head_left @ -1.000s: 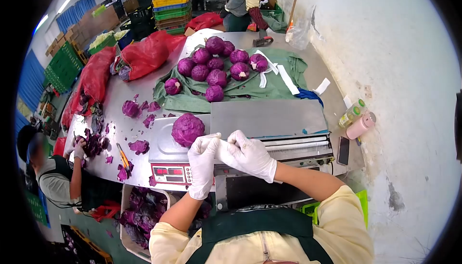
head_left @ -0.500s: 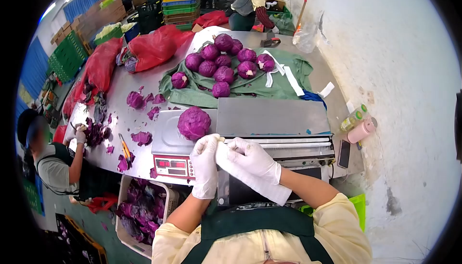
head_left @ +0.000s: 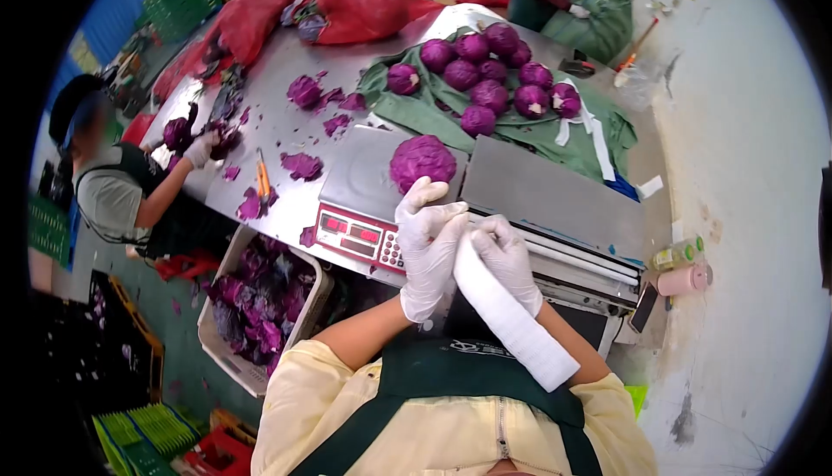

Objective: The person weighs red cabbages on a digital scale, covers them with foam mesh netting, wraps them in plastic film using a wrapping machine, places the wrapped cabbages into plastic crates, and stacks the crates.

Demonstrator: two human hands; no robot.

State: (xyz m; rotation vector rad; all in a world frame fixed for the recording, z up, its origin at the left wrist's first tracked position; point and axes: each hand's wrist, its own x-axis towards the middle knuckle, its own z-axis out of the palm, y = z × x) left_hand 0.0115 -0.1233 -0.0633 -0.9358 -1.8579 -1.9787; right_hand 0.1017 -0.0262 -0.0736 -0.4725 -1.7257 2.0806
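A long white strip [head_left: 516,320] slants down from my hands across the front of my dark green apron. My gloved right hand [head_left: 507,259] grips it near its upper end, thumb lying along it. At that same end, the thumb and forefinger of my gloved left hand [head_left: 425,255] are pinched together, while its other fingers are bent and raised. The fingertips partly hide the strip's tip. Just beyond my left hand, a purple cabbage [head_left: 422,164] rests on the metal pan of a scale [head_left: 351,177] with lit red digits.
Several purple cabbages [head_left: 490,96] lie on green cloth [head_left: 403,116] behind a wrapping machine [head_left: 555,188]. A crate [head_left: 322,290] holds loose leaves. An orange-handled knife [head_left: 262,177] lies left. A pink bottle [head_left: 682,281] and phone [head_left: 643,307] sit right. A co-worker [head_left: 130,190] handles cabbage at left.
My view has turned and tilted down. Both hands stay together at the strip's upper end; my left fingers have lifted and spread somewhat. The left co-worker's hands have shifted, with a cabbage now visible by them.
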